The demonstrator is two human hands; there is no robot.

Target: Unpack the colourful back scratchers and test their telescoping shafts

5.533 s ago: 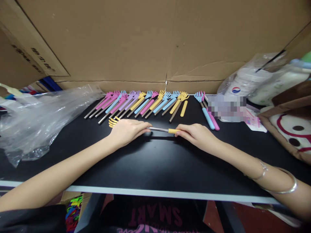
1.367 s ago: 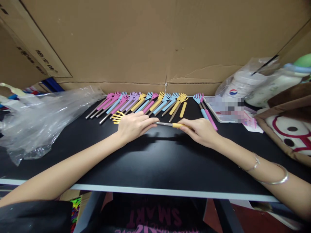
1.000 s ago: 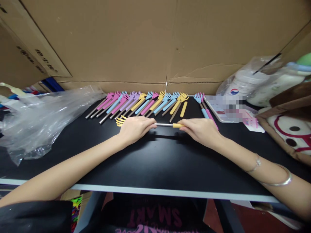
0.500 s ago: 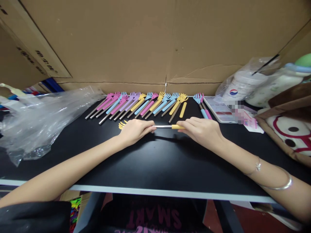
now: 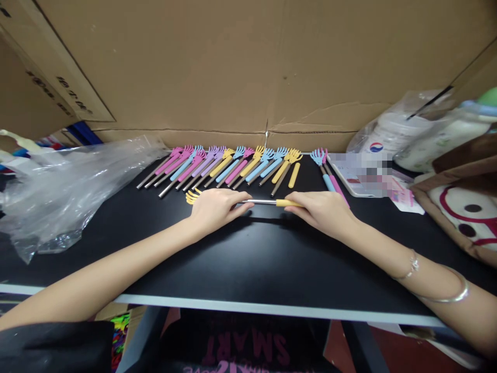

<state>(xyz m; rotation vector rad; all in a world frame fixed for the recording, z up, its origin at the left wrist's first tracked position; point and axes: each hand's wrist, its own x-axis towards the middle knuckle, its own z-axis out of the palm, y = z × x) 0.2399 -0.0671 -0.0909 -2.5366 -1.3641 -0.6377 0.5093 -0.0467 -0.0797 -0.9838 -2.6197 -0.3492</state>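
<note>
A yellow back scratcher [image 5: 264,202] with a metal rod lies level across both my hands, just over the black tabletop. My left hand [image 5: 217,208] is closed around the rod close to its yellow clawed head, which sticks out to the left of the fist. My right hand [image 5: 320,211] grips the yellow handle at the other end. Between the hands, bare rod and the front of the handle show. Behind them, several back scratchers in pink, blue, purple and yellow lie in a slanted row. A loose yellow handle [image 5: 294,175] lies at the row's right end.
A blue and a pink back scratcher [image 5: 329,182] lie beside a white phone [image 5: 351,178]. Crumpled clear plastic bags [image 5: 73,191] cover the left side. A bagged cup [image 5: 399,137] and a brown bag [image 5: 446,186] stand at right. Cardboard [image 5: 233,67] walls off the back.
My left hand has shifted slightly along with the scratcher's head, and a little more rod shows between the hands. The view has moved slightly.
</note>
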